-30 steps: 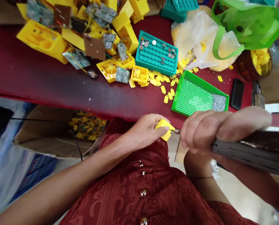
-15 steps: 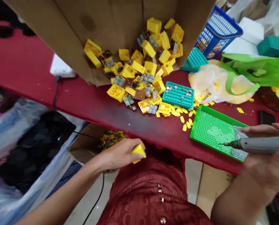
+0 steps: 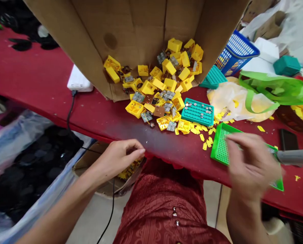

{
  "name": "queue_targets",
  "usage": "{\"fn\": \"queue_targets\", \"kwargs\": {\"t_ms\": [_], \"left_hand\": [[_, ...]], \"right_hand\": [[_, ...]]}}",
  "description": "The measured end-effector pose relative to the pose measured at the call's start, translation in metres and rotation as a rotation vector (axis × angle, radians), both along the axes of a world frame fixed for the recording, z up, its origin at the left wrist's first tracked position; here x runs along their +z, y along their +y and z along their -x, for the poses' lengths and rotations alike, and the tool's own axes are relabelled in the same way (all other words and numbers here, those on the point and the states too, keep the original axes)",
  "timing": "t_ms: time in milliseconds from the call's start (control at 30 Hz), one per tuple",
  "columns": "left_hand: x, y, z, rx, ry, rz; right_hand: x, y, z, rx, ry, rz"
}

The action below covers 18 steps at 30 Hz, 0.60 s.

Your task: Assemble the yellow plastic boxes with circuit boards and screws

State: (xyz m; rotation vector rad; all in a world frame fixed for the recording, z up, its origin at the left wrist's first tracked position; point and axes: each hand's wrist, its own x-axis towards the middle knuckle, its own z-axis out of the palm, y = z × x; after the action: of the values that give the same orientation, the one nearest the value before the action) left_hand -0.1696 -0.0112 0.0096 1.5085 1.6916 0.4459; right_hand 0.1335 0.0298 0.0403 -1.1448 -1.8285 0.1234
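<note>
My left hand hangs at the table's front edge above a cardboard box of yellow pieces. Its fingers are curled, with a small gap to the thumb, and nothing shows in them. Over the green perforated tray is my right hand, smeared by motion; whether its fingers pinch anything is unclear. Just right of that hand lies a grey electric screwdriver, apart from the fingers. Yellow plastic casings with grey and brown parts are heaped in front of me.
A large cardboard box lies open behind the heap. A teal ridged tray holds small metal discs, beside scattered yellow tabs. A blue basket, a green bag and a dark phone-like object are right; a white power block is left.
The yellow casing has left my left hand. My right hand has come away from the screwdriver and moved left over the green tray. The view has shifted slightly.
</note>
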Motion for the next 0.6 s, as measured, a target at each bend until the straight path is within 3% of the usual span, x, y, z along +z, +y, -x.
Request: {"fn": "queue_targets", "kwargs": {"t_ms": [133, 267, 433, 600], "left_hand": [[-0.005, 0.021, -0.026, 0.089, 0.094, -0.276], [-0.027, 0.039, -0.045, 0.109, 0.284, -0.524], [-0.041, 0.052, -0.059, 0.056, 0.293, -0.692], [-0.041, 0.063, -0.071, 0.083, 0.306, -0.694]], "right_hand": [[-0.028, 0.047, 0.041, 0.170, -0.335, 0.133], [-0.054, 0.065, 0.060, 0.118, -0.610, 0.230], [-0.067, 0.062, 0.059, 0.075, -0.616, 0.216], [-0.071, 0.060, 0.059, 0.053, -0.537, 0.272]]}}
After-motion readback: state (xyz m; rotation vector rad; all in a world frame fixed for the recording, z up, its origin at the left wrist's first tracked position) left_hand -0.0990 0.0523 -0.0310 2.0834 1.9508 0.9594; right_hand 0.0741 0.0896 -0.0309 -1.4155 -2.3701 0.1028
